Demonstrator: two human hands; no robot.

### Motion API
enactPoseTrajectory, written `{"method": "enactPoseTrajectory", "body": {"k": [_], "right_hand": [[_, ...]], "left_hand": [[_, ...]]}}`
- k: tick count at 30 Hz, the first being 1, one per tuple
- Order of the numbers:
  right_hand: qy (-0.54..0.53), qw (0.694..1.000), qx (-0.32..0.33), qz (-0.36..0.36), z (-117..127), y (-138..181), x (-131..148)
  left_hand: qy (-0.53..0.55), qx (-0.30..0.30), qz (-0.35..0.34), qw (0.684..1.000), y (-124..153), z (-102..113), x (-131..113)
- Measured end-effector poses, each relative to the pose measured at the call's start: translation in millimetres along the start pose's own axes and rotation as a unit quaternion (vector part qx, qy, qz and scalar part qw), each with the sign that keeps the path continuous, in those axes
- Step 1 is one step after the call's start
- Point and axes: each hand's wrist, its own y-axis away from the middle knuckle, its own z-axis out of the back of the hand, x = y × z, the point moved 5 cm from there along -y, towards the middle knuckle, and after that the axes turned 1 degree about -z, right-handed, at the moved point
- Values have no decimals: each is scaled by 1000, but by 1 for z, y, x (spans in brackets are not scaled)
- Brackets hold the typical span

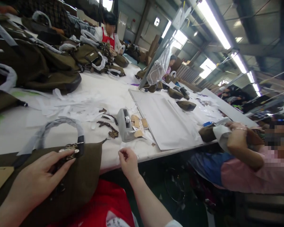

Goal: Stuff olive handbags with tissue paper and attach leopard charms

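An olive-green handbag (85, 176) lies at the table's front edge, before me on the left. Its handle (61, 121) is wrapped in clear plastic and stands up in an arch. At the handle's base, my left hand (41, 173) pinches a leopard-print ribbon (72, 147) between thumb and fingers. My right hand (129, 162) hovers by the table edge, to the right of the bag, fingers curled together; whatever they may hold is hidden. A tan paper tag (0, 178) rests on the bag. Further leopard-print ribbons (113, 133) lie beyond, beside a grey tape dispenser (126, 124).
Small tan cards (139, 122) sit beside the dispenser, next to a large white board (167, 119). Olive bags (49, 66) pile up at the left. A slanted metal post (153, 60) carries a plastic bag. On the right, a co-worker's arm (238, 143) handles another bag.
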Motion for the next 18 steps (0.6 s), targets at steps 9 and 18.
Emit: {"method": "enactPoseTrajectory", "body": {"k": [9,18], "right_hand": [[136,982,54,122,-36,-54,3],[121,986,36,111,-71,-77,-22]], "left_hand": [[-63,-3,-24,998,9,2,-16],[-117,-68,-77,988,-30,25,-50]]}}
